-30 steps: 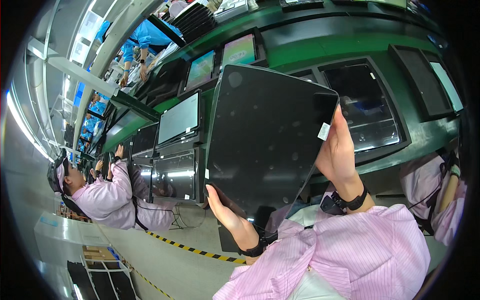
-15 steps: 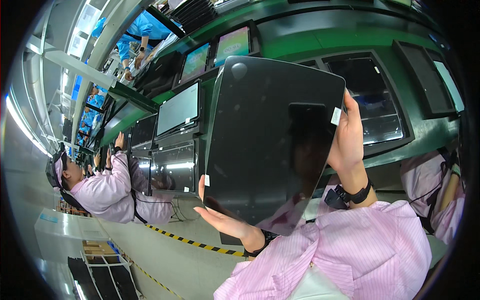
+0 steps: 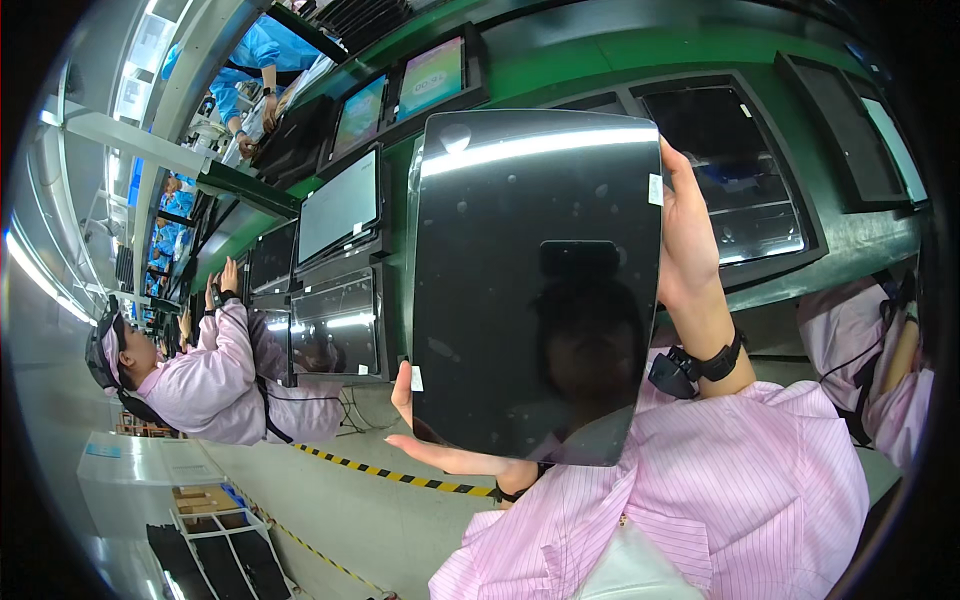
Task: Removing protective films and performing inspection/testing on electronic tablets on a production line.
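A large black tablet (image 3: 500, 300) with a glossy dark screen is held up before me, above the bench's front edge. Bubbles or smudges dot its surface, a bright light streak crosses its top, and small white tabs stick out at both sides. My left hand (image 3: 450, 455) grips the lower left corner, its thumb beside the left tab. On the right edge, my right hand (image 3: 688, 235) is closed round the upper side, with most fingers hidden behind the tablet.
On the green bench (image 3: 600, 60) a dark tablet (image 3: 725, 170) lies in a black tray. Farther left stand lit tablets (image 3: 432, 78), a pale-screened tablet (image 3: 340, 205) and a dark one (image 3: 335, 320). A co-worker in pink (image 3: 215, 370) sits at left; another's pink sleeve (image 3: 850, 330) is at right.
The tablet has turned more squarely toward me and shifted slightly left, both hands still on it. A bright reflection now crosses its upper part.
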Demonstrator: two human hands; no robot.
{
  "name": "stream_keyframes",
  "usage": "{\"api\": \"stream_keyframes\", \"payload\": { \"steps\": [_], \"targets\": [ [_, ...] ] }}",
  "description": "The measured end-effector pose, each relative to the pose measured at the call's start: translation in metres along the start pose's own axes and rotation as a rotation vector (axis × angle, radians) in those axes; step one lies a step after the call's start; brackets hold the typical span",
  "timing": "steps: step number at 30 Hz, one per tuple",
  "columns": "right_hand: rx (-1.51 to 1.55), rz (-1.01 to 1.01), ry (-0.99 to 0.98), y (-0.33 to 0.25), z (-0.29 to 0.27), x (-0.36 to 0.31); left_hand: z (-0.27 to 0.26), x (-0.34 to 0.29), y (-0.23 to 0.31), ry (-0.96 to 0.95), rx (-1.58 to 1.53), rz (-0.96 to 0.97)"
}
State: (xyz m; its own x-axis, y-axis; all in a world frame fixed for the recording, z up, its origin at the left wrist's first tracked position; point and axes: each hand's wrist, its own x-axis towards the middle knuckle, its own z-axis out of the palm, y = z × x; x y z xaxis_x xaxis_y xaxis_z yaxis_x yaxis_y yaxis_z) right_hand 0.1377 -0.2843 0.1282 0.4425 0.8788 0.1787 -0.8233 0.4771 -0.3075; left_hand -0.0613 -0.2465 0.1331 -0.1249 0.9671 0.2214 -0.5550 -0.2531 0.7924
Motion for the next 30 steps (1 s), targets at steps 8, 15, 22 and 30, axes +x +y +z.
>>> {"api": "stream_keyframes", "payload": {
  "steps": [8, 15, 22, 30],
  "targets": [
    [-0.001, 0.005, 0.040, 0.001, -0.001, 0.002, 0.004, 0.001, 0.000, 0.032, 0.100, 0.019],
    [-0.005, 0.001, 0.036, 0.000, -0.001, 0.001, -0.011, 0.004, -0.006, -0.078, -0.011, 0.015],
    [-0.003, -0.009, -0.032, 0.001, -0.006, 0.003, 0.007, 0.001, -0.004, 0.045, 0.029, 0.007],
    [-0.050, -0.022, 0.072, 0.002, -0.003, 0.003, -0.008, 0.004, -0.008, -0.131, -0.012, 0.036]
  ]
}}
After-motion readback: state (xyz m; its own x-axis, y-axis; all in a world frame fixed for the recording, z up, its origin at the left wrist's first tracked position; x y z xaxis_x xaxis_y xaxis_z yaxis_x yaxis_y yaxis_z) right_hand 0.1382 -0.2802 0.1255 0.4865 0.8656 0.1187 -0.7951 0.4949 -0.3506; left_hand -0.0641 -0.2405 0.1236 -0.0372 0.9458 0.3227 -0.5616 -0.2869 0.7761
